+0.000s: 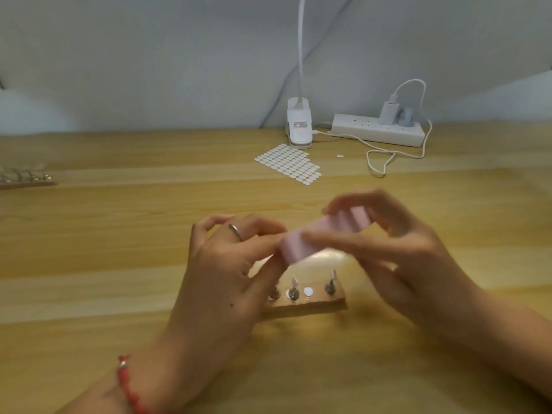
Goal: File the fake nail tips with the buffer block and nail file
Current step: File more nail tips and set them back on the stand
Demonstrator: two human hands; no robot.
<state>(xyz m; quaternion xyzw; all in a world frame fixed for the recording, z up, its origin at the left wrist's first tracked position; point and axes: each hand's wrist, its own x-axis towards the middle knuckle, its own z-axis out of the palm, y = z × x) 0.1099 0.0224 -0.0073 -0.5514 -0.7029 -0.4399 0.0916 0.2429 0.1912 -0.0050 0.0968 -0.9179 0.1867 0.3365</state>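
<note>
My right hand [379, 243] grips a pink buffer block [316, 237] from above, thumb on the near face and fingers over the far end; the block is blurred. Its left end meets the fingertips of my left hand [230, 264], whose thumb and forefinger pinch something small that I cannot make out behind the block. Below both hands a small wooden stand [310, 304] lies on the table, with three metal pegs [330, 283] standing in it and one bare white spot [308, 291].
A sheet of white adhesive tabs [289, 164] lies farther back. Behind it stand a white clip lamp base [299, 124] and a power strip [379, 130] with a charger and looping white cable [385, 162]. Another wooden stand [24, 177] sits at the left edge.
</note>
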